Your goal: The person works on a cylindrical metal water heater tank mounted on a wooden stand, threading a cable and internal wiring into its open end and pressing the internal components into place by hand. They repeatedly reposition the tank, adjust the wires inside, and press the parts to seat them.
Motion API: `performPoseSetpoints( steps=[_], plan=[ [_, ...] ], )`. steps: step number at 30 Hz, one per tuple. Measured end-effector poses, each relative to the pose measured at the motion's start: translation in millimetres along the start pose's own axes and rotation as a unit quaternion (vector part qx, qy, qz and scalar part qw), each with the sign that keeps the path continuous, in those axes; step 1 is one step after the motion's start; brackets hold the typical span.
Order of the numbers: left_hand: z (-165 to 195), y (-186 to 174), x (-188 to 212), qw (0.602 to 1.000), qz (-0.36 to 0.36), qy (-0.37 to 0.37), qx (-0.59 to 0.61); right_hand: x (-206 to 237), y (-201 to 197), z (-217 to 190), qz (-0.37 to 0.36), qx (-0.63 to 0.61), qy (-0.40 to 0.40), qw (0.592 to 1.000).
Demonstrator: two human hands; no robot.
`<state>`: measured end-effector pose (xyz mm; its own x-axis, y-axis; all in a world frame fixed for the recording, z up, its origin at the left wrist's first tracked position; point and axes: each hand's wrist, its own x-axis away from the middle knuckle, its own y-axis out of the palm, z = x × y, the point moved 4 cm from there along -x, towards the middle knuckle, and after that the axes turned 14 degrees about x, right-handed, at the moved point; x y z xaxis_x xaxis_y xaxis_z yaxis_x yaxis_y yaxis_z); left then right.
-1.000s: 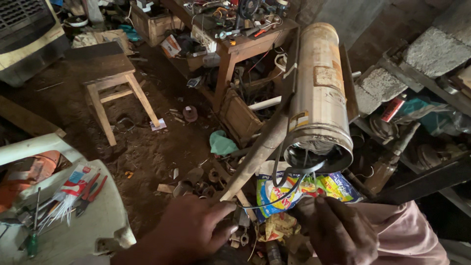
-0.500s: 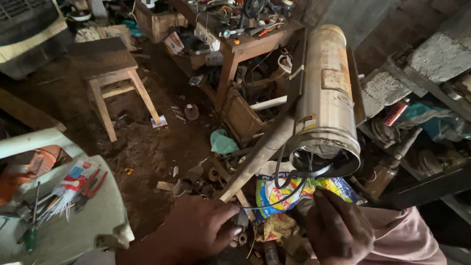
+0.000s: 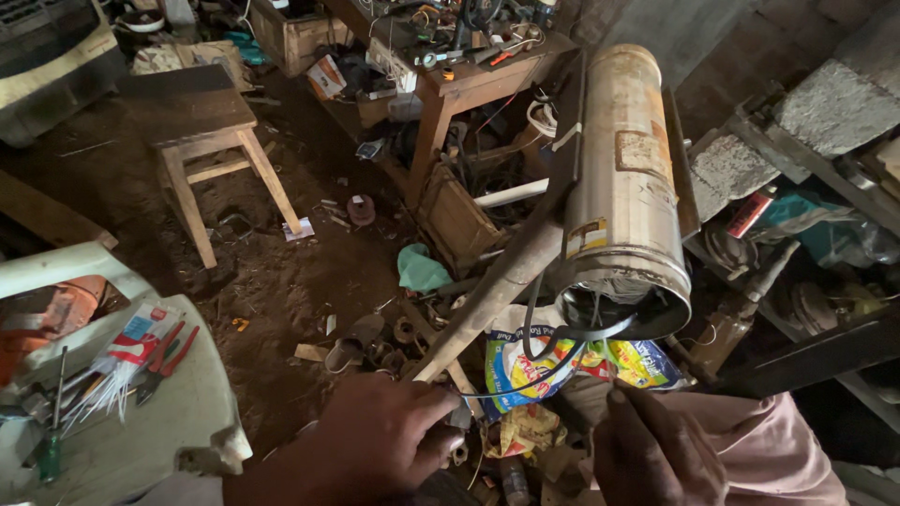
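**Two hands at the open end of a steel motor casing**

The left hand (image 3: 389,436) is curled, its fingertips pinching a thin dark wire (image 3: 525,386) that loops up into the open lower end of a long, worn cylindrical steel motor casing (image 3: 626,187). The right hand (image 3: 652,450) sits just beside it, fingers bent with the thumb raised towards the same wire; whether it actually grips the wire cannot be told. The casing lies tilted, resting against a pale wooden pole (image 3: 497,286), its open mouth facing the hands and showing pale windings and dark cables inside. Directly beneath the mouth lies a colourful printed plastic bag (image 3: 525,361) on the dirt floor (image 3: 281,281), among scattered scraps.

At the lower left, a white plastic chair (image 3: 141,440) carries red-handled pliers (image 3: 164,361) and a green-handled screwdriver (image 3: 52,440). A small wooden stool (image 3: 202,131) stands on the floor further back, and a cluttered wooden surface (image 3: 469,80) holds tools behind the casing.
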<state>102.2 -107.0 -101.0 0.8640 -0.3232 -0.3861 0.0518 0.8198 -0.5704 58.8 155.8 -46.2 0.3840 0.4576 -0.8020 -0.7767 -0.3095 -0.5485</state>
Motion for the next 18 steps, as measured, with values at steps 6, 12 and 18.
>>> performPoseSetpoints(
  steps=[6, 12, 18],
  plan=[
    [-1.2, 1.7, -1.0, 0.999, -0.024, -0.037, -0.001, 7.3, -1.3, 7.4, 0.005, -0.041, 0.012, 0.999],
    [-0.2, 1.1, 0.7, 1.000, -0.018, -0.008, 0.022, 11.2, -8.0, 13.7, -0.015, -0.060, -0.018, 0.998],
    [-2.1, 3.2, 0.6, 0.999, -0.018, 0.005, 0.041, 6.0, -2.8, 12.8, -0.020, -0.034, -0.018, 0.999]
  ],
)
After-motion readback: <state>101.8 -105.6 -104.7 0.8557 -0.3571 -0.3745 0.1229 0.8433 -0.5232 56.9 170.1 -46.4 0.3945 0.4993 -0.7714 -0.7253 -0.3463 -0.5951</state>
